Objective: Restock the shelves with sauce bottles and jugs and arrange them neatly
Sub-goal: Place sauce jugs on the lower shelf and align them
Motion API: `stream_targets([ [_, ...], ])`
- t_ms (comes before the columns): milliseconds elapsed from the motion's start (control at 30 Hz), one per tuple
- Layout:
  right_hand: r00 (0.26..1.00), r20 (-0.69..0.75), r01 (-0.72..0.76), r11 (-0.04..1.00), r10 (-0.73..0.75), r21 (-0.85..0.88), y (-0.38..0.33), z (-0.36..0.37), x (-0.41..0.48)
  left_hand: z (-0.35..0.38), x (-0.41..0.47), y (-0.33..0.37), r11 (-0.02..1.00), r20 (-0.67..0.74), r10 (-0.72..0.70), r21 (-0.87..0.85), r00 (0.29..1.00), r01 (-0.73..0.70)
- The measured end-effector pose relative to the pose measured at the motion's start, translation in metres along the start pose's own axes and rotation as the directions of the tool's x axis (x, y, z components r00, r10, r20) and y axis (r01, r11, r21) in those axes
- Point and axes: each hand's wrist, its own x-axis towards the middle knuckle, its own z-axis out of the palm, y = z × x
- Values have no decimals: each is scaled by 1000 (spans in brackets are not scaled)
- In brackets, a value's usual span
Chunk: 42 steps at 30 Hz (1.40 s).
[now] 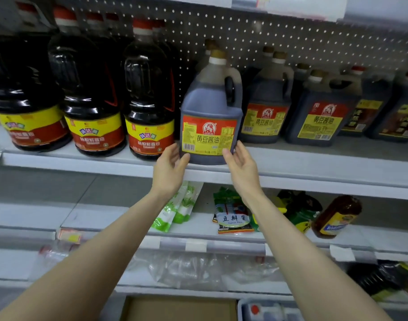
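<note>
**Cupping a sauce jug [211,105] at the shelf's edge**

Stands upright at the front lip of the upper shelf [82,162], before a white pegboard back [291,31]. Wears a red-and-yellow label, a tan cap over a white collar, and a handle on its right shoulder. Holds dark liquid up to about the shoulder, with paler, brownish plastic above.

Flanked at the base by both hands. Left hand [169,167] at the lower left corner, thumb against the jug's bottom edge, fingers only lightly bent. Right hand [241,165] at the lower right corner, fingertips resting on the edge of the label, palm turned inward. Open on both sides, touching rather than clasping.

Lined up to the left: three round bottles [149,98] with red caps and yellow-and-red labels, filled almost black, the nearest just beside the jug. Lined up to the right: two matching jugs [265,105], also dark-filled, then more jugs with a different label [365,107], too blurred to read.

Scattered on the shelf below: green-and-white pouches [175,207], printed packets [233,216] and a brown bottle [337,216] lying tilted on its side near the right. Lower still: crumpled clear plastic bags [186,267] and an open cardboard box [182,309] at the bottom edge.
</note>
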Motion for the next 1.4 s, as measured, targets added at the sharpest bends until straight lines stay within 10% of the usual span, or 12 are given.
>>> stream_targets([
  [600, 927, 136, -321, 927, 350, -194, 206, -4, -192, -19, -223, -187, 920, 59, -381, 128, 923, 371],
  [1133, 531, 203, -710, 563, 823, -423, 506, 33, -388, -20, -427, -466, 589, 6, -789, 293, 614, 754],
  [1400, 465, 253, -675, 524, 849, -520, 611, 51, -433, -30, -464, -551, 471, -33, -856, 358, 516, 806],
])
